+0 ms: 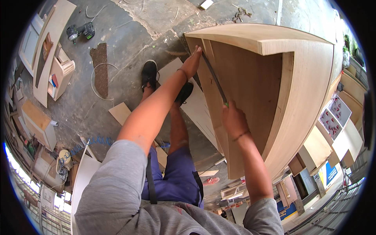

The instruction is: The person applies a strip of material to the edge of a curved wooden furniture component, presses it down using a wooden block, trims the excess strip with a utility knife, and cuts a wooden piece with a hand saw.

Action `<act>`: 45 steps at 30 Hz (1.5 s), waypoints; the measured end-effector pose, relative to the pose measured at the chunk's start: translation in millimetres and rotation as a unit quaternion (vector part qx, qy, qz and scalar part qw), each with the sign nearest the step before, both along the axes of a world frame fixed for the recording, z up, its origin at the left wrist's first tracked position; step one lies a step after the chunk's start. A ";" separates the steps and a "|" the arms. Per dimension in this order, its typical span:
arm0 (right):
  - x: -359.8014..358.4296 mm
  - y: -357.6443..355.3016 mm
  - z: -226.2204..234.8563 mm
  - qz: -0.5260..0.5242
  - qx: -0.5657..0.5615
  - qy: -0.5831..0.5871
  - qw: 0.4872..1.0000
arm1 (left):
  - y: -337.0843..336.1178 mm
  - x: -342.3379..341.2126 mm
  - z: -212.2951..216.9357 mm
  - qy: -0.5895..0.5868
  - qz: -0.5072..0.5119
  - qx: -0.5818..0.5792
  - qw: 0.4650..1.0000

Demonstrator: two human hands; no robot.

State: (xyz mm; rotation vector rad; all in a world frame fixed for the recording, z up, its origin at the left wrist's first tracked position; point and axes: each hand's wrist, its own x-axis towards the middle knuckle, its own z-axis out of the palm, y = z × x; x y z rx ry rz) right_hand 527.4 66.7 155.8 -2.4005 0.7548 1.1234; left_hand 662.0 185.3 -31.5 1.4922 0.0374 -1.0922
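Note:
A long dark file slants across the inner edge of a pale wooden cabinet carcass. My right hand is closed around its handle, of which a bit of green shows beside the fingers. At the far end of the blade, my left hand holds the tip with its fingers pressed together. The file lies along a narrow wooden rail at the cabinet's open side. The cabinet's brown inner panel is behind it. Part of the handle is hidden in my right hand.
White boards lie by my feet. Black cordless drills rest on the concrete floor at far left, near a brown strip. A wooden drawer unit stands left; a blue coiled hose runs nearby. More cabinets and boxes crowd the right.

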 end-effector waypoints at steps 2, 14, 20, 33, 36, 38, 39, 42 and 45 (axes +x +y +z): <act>-15.4 2.5 34.5 0.006 -0.018 0.010 1.000 | 5.4 -21.3 27.6 0.030 0.031 -0.032 0.999; -47.0 1.4 -10.0 -0.030 0.015 -0.006 0.999 | -8.0 -36.6 -1.1 0.143 -0.013 0.063 0.988; -94.2 -3.6 43.8 -0.059 0.014 -0.033 0.998 | -6.7 -74.7 64.4 0.138 0.059 0.005 0.989; -133.9 2.4 29.8 -0.047 0.002 -0.022 0.999 | -6.3 -126.3 42.6 0.150 0.075 -0.022 0.986; -154.9 -5.7 36.4 -0.047 0.007 -0.016 0.999 | -8.0 -144.2 33.5 0.173 0.069 -0.012 0.982; -148.8 -12.7 15.0 -0.031 0.021 0.005 0.999 | -8.2 -152.0 5.1 0.188 0.077 -0.012 0.979; -147.3 -13.7 5.9 -0.027 0.023 -0.006 0.999 | -10.8 -149.3 -22.4 0.195 0.096 -0.031 0.976; -149.8 -12.9 -26.7 -0.041 0.021 -0.025 0.999 | -26.9 -132.0 -25.2 0.187 0.107 -0.047 0.975; -148.0 -6.4 -22.9 -0.053 0.028 -0.039 0.997 | -18.1 -138.4 -31.6 0.171 0.093 -0.052 0.979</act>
